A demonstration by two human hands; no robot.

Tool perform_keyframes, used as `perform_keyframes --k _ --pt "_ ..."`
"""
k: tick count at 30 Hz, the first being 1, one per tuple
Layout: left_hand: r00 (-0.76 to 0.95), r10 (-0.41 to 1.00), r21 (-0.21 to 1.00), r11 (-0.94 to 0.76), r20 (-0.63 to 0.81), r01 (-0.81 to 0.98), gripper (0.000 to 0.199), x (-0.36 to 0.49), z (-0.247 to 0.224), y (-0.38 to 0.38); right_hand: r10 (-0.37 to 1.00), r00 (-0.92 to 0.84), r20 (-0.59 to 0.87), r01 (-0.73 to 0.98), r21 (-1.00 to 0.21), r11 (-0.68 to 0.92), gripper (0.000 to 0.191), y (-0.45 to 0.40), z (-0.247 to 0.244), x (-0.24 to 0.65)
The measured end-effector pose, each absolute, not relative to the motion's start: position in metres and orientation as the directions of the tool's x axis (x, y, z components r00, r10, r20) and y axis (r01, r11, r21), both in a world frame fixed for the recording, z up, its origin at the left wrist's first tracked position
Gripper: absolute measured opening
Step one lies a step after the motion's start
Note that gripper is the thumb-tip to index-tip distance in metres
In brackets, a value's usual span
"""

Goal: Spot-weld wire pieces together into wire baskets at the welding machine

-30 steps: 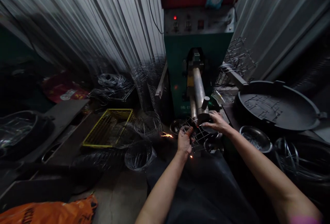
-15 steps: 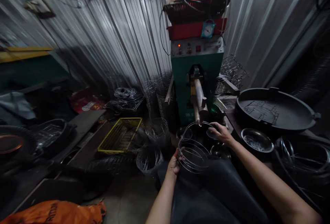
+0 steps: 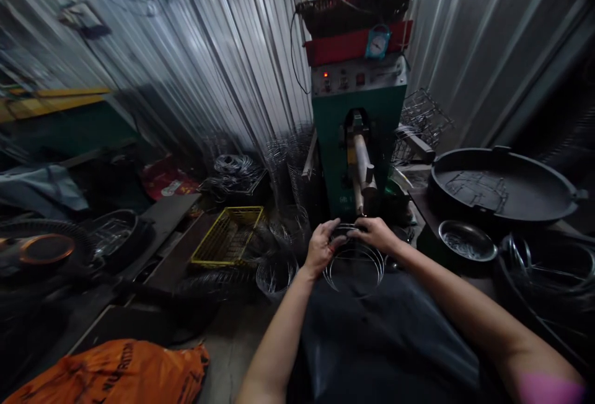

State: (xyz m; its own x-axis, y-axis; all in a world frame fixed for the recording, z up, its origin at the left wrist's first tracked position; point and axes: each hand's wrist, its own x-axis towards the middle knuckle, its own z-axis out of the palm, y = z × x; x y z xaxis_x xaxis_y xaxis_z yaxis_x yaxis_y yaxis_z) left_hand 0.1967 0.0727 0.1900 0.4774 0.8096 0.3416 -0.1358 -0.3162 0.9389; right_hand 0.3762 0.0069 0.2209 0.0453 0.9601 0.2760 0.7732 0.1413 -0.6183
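Note:
Both hands are at a round wire frame made of thin bright metal rings, held just below the lower electrode arm of a green spot-welding machine. My left hand is closed on the frame's upper left side, thumb and fingers reaching inward. My right hand is closed at the far rim, close under the arm tip. The fingers hide part of the wire near the tip, so I cannot tell whether wire and tip touch. The frame's lower rings hang over a dark apron.
To the left are a yellow basket and a wire-mesh cylinder with rods inside. On the right stand a large black round tray and a metal bowl of small parts. An orange sack lies lower left.
My left hand has moved up to the frame's upper side. My right hand has shifted slightly left, so both hands are now close together. The frame has turned and tilted. The view has shifted slightly.

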Motion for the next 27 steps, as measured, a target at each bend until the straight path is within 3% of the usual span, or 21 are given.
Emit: perform_keyframes --k 2,6,11,23,27 --pt "0.555 0.759 0.939 -0.312 0.339 -0.146 0.027 0.202 0.212 0.081 0.975 0.021 0.222 0.746 -0.652 0.133 0.038 0.005 0.239 0.377" --pt "0.61 0.763 0.969 -0.084 0.213 -0.232 0.028 0.203 0.223 0.093 0.966 -0.079 0.245 0.752 -0.622 0.219 0.037 -0.012 0.254 0.377" --pt "0.629 0.769 0.966 0.066 0.111 -0.251 0.026 0.2 0.219 0.087 0.941 0.073 0.33 0.81 -0.571 0.137 0.032 -0.027 0.236 0.371" --pt "0.699 0.697 0.987 -0.106 0.16 -0.12 0.026 0.205 0.214 0.078 0.901 0.197 0.386 0.713 -0.688 0.138 0.034 -0.042 0.204 0.386" --pt "0.668 0.726 0.986 -0.092 0.162 -0.139 0.027 0.212 0.204 0.076 0.892 0.148 0.427 0.746 -0.64 0.183 0.033 -0.04 0.203 0.392"
